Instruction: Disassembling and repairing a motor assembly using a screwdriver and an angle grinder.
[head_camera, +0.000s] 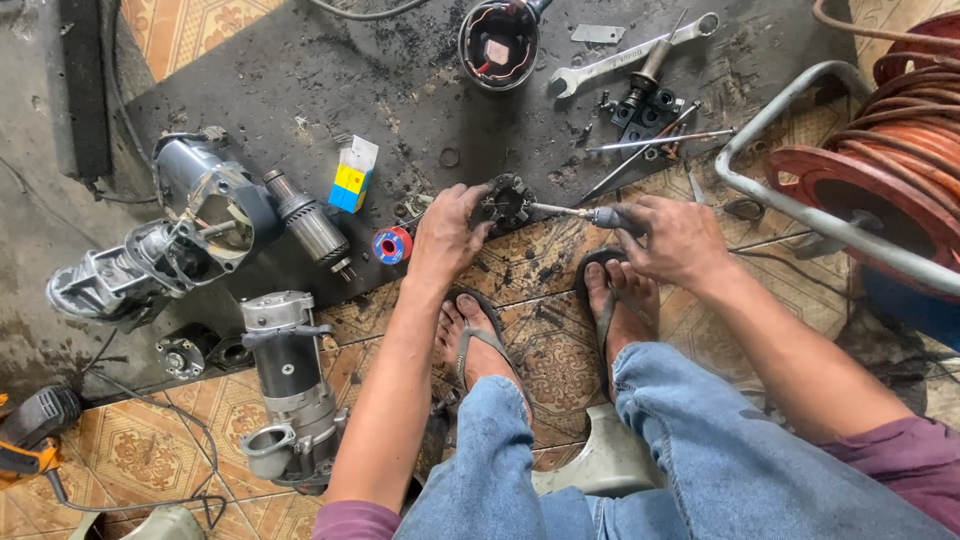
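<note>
Head view: the person squats over a tiled floor partly covered by a dark rubber mat (300, 70), and all positions below are given relative to that mat. At the mat's near edge, the left hand (445, 235) pins a small round metal part (506, 200) to the floor, fingers curled closed around its left rim. The right hand (675, 238), just off the mat on the tiles, is closed in a fist around the handle of a screwdriver (575, 212), whose shaft runs level and leftward into the part's side. The part looks like a stiff, toothed metal piece, compact and fairly light, probably greasy and therefore slippery; the outer rim appears to be the safest place to grip it, clear of the central fittings. On the mat's left portion lie a grey motor housing (210, 205), a cylindrical rotor (310, 228) and a blue-and-yellow box (350, 175); a red tape roll (392, 244) sits near the left hand. Toward the mat's far edge lie a wrench (630, 52) and a round motor shell (498, 42). Off the mat to the right stands an orange hose reel (880, 170). A second motor (290, 390) lies on the tiles nearer the person.
</note>
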